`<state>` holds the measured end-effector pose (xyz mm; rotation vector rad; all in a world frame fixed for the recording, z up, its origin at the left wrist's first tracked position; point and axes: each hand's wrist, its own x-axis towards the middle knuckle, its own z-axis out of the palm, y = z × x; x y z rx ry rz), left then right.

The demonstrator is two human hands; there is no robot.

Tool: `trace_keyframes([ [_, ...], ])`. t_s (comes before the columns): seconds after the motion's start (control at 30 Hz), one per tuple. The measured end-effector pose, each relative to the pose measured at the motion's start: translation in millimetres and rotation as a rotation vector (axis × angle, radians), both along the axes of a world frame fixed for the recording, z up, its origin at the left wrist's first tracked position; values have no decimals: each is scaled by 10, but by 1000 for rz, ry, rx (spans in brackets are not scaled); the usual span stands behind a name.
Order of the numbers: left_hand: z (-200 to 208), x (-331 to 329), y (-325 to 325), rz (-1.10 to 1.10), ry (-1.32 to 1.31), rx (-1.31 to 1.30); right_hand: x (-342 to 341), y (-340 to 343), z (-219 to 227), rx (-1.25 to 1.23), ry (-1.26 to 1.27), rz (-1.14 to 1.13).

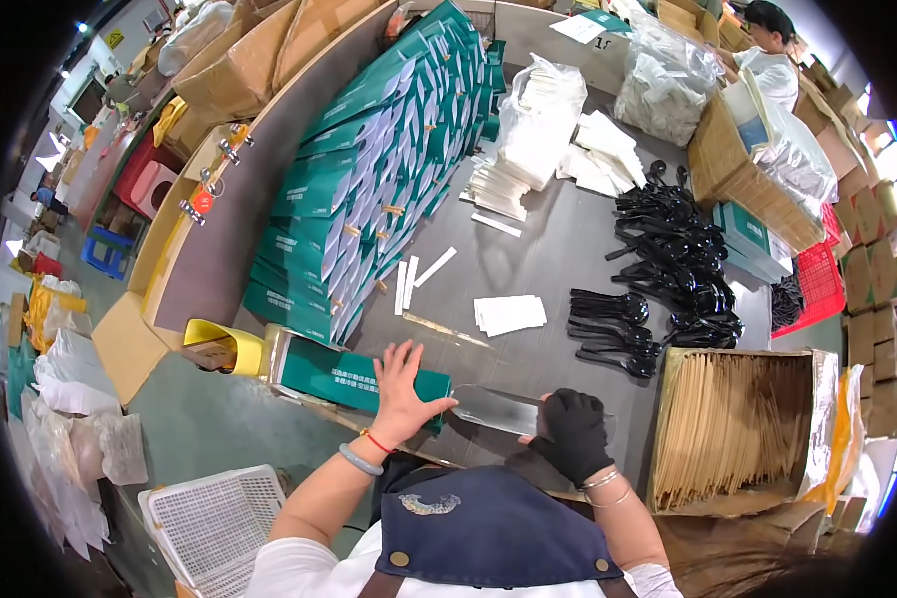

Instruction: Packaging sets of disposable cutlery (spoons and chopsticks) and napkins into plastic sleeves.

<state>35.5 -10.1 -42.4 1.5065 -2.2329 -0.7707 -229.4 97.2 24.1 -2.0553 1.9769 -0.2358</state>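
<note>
My left hand (pixel 401 391) lies with its fingers spread over a green printed packet (pixel 314 374) at the table's front edge. Its thumb points right and reaches the end of a clear plastic sleeve (pixel 495 410). In a black fingerless glove, my right hand (pixel 571 431) is curled on the right part of that sleeve, which lies flat. Beyond my hands is a small stack of white paper packets (pixel 509 315), with narrow white strips (pixel 435 267) to its left. Black plastic spoons (pixel 613 321) are piled at the right.
Rows of green packets (pixel 309 214) lean along the left wall. A carton of thin wooden sticks (pixel 733 429) stands near right. More white packets (pixel 543 115) lie at the back. A yellow container (pixel 224 346) sits at the left edge; a white basket (pixel 214 528) is below. Another person (pixel 767 60) stands far right.
</note>
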Motion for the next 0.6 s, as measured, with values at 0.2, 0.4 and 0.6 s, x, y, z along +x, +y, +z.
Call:
trace_keyframes([
  [0.2,107,-71,-136,-103,-40,3,509,-299,-384,-174,-155,66],
  [0.4,-237,-397,-1228,18,154,-354,-197,-121,-288,-305,-184,-232],
  [0.6,-257,-763,-1415,-68,93,-299,-1742,1319,-482,-487,-28,-903],
])
